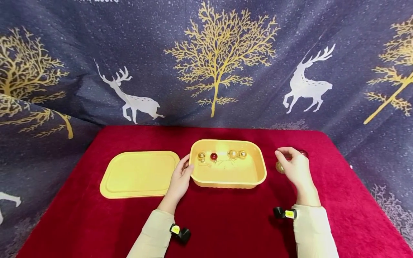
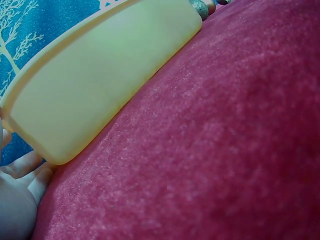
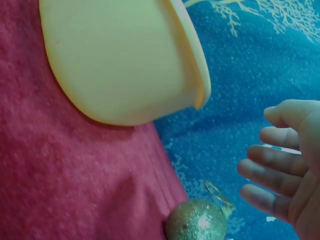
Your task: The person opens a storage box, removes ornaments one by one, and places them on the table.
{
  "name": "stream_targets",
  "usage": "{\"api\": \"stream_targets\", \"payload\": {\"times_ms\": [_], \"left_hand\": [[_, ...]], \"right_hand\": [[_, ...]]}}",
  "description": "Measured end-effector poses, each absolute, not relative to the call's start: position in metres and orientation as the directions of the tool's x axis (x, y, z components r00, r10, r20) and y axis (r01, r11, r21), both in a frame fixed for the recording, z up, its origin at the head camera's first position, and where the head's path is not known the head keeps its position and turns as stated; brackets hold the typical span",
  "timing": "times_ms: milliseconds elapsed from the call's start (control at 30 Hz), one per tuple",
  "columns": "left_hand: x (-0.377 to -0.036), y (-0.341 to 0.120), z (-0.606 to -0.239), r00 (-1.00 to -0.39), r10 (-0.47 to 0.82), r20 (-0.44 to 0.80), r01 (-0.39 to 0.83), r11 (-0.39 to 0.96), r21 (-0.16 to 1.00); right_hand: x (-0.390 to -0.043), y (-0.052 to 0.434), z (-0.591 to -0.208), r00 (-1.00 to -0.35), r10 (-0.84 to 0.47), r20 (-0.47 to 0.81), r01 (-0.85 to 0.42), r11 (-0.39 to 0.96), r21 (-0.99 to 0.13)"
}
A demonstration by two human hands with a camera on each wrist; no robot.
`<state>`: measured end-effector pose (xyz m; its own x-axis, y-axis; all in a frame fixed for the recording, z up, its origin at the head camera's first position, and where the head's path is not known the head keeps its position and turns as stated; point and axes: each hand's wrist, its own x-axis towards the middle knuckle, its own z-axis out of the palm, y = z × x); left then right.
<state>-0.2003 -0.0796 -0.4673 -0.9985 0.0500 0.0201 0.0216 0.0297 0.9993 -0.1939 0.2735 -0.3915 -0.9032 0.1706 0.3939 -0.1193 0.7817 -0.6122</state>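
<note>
A yellow plastic box (image 1: 227,184) stands on the red cloth with gold baubles (image 1: 242,154) and one red bauble (image 1: 214,156) inside. My left hand (image 1: 180,181) grips its left end, the thumb at the rim and the fingers against the outer wall. To the right of the box, my right hand (image 1: 295,168) hovers with loosely bent, spread fingers and nothing visible between them. A glittery gold bauble (image 3: 196,221) lies below that hand, apart from the fingers in the right wrist view. Behind the hand a dark red bauble (image 1: 303,153) is partly hidden.
A yellow lid (image 1: 138,173) lies flat on the table left of the box. Red cloth (image 1: 226,222) covers the table. A dark blue backdrop (image 1: 251,96) with white deer and gold trees hangs behind its far edge.
</note>
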Motion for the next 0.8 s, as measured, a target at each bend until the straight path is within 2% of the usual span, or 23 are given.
{"api": "stream_targets", "payload": {"times_ms": [333,567,800], "left_hand": [[-0.185,-0.079,-0.434,-0.999,0.048,-0.018,-0.016,0.037,0.999],[-0.199,-0.078,-0.465,-1.000,0.024,-0.003,-0.003,0.005,1.000],[-0.188,-0.079,-0.440,-0.999,0.033,-0.027,-0.027,0.002,1.000]], "right_hand": [[-0.199,0.255,-0.395,-0.912,0.131,0.388,-0.169,0.743,-0.648],[-0.201,0.237,-0.395,-0.914,0.098,0.394,-0.216,0.705,-0.675],[-0.204,0.221,-0.394,-0.908,0.083,0.411,-0.247,0.686,-0.684]]}}
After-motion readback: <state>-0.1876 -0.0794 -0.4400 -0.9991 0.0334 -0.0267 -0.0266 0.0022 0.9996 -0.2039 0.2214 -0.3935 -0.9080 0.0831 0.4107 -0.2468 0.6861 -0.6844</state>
